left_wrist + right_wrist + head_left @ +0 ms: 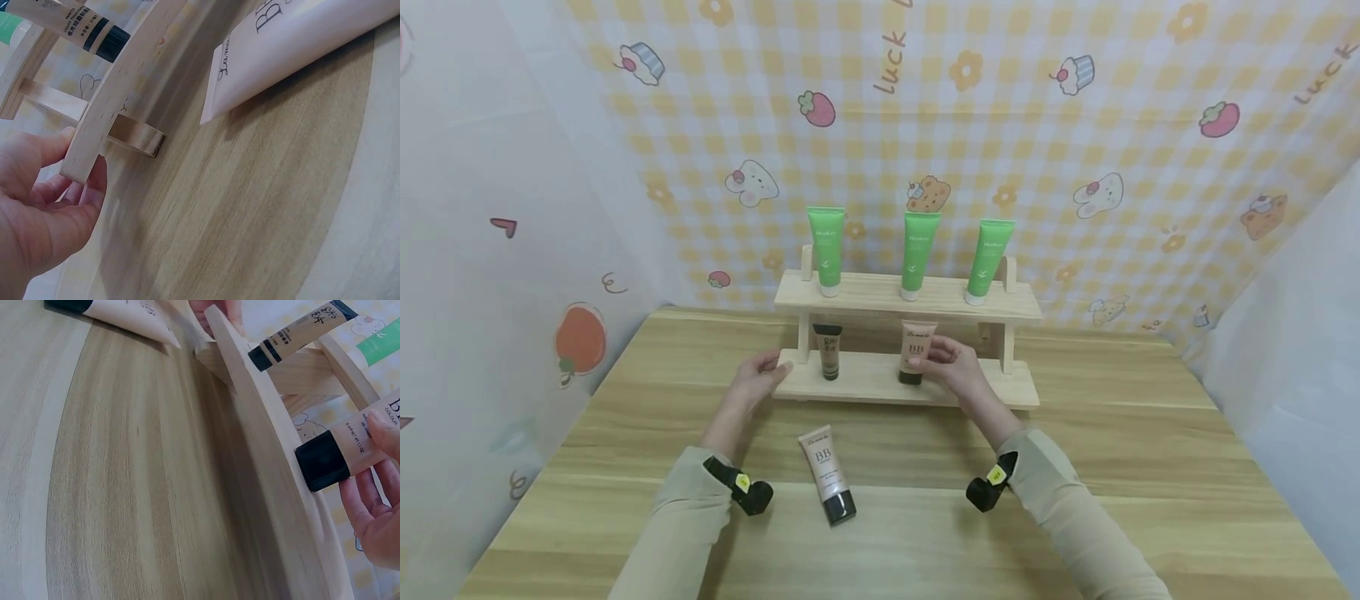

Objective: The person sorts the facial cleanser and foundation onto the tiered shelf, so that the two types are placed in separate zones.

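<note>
A two-tier wooden shelf (865, 387) stands on the table. My left hand (752, 382) grips the left end of its lower board, thumb on top and fingers curled beneath, as the left wrist view shows. With my right hand (953, 367) I hold a pink BB cream tube (917, 342) upright by its side, black cap down at the lower board. To its left on that board stands a smaller beige tube (829, 354) with black ends. Another BB cream tube (826, 467) lies on the table between my forearms, its black cap toward me.
On the upper board stand three green tubes, the left one (828, 250), the middle one (918, 254) and the right one (990, 260), white caps down. Behind the shelf hangs a yellow checked cloth (865, 158). The wooden table (1150, 467) extends to both sides.
</note>
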`<state>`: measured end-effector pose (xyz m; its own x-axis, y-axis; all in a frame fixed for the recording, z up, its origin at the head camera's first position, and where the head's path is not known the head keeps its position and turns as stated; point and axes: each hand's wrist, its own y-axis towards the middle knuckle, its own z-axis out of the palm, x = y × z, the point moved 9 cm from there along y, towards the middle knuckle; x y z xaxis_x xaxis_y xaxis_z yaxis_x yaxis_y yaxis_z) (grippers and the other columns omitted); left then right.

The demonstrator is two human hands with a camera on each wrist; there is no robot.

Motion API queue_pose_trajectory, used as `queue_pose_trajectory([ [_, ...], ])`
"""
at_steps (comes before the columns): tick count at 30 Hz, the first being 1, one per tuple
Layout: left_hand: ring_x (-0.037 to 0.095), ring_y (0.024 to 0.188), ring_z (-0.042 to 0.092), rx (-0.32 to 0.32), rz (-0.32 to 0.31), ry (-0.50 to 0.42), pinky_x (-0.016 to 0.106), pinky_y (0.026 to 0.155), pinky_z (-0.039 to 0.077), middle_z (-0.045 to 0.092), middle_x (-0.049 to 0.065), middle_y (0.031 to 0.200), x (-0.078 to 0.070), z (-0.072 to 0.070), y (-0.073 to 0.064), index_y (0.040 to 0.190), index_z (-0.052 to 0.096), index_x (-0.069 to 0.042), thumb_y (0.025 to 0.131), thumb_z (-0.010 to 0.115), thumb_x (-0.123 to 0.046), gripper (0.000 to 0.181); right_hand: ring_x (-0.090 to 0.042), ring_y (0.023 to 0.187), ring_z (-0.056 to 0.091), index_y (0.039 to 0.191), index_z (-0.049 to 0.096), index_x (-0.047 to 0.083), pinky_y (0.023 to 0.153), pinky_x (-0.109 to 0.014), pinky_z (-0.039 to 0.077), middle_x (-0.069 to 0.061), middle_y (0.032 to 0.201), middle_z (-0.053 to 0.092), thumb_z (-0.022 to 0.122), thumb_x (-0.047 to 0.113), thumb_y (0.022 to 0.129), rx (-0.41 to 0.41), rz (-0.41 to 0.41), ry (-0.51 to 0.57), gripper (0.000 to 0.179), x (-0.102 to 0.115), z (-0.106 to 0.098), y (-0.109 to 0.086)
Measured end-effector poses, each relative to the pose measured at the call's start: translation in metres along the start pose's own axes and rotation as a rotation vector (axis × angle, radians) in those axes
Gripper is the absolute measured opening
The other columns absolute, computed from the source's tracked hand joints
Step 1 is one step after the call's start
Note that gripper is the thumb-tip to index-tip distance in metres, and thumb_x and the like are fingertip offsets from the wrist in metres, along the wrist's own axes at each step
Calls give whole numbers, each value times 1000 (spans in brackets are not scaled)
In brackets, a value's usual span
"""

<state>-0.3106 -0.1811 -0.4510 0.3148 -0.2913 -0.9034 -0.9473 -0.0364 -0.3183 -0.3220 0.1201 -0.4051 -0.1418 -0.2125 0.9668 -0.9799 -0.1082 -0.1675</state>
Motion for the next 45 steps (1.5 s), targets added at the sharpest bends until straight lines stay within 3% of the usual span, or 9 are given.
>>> queue_pose_trajectory([
  [11,36,126,39,-18,29,9,41,107,36,35,25,140,-2,-1,-3,140,28,1,91,54,-31,64,-24,115,55,123,54,7,102,-39,42,-15,123,59,69,13,80,32,3,-3,46,-4,3,-1],
  [17,38,131,33,10,12,-4,44,111,30,31,25,143,1,1,-1,142,22,2,94,48,-23,59,-26,118,53,124,52,7,103,-41,40,-15,125,58,69,14,81,54,13,-27,47,-8,5,-2],
  [26,37,131,34,2,-4,-10,44,111,29,31,24,143,4,1,1,142,23,1,94,48,-22,59,-25,118,53,130,46,9,96,-34,47,-14,130,54,69,13,80,58,34,17,55,-10,0,-7],
  [32,36,132,32,7,2,9,44,112,28,30,23,145,2,0,0,143,22,-1,94,48,-25,59,-16,103,61,130,46,7,89,-34,52,-17,129,53,68,15,81,28,52,63,54,-6,-9,-15],
  [38,37,133,30,24,3,23,45,113,26,28,22,146,0,0,-2,144,20,-3,95,47,-27,61,-7,84,62,127,47,0,84,-31,54,-20,123,56,67,19,83,23,97,19,52,-8,-15,-22],
  [41,37,134,29,30,-1,18,45,112,26,27,21,147,0,1,-1,144,20,-3,94,47,-27,62,-7,83,62,122,51,-4,82,-29,55,-18,115,61,64,21,85,83,128,-64,47,-13,-12,-27],
  [45,36,133,30,26,1,2,44,112,27,28,22,146,0,1,0,144,20,-2,95,48,-26,61,-19,94,64,120,53,-5,87,-37,53,-19,112,63,61,21,86,256,150,-149,43,-19,3,-36],
])
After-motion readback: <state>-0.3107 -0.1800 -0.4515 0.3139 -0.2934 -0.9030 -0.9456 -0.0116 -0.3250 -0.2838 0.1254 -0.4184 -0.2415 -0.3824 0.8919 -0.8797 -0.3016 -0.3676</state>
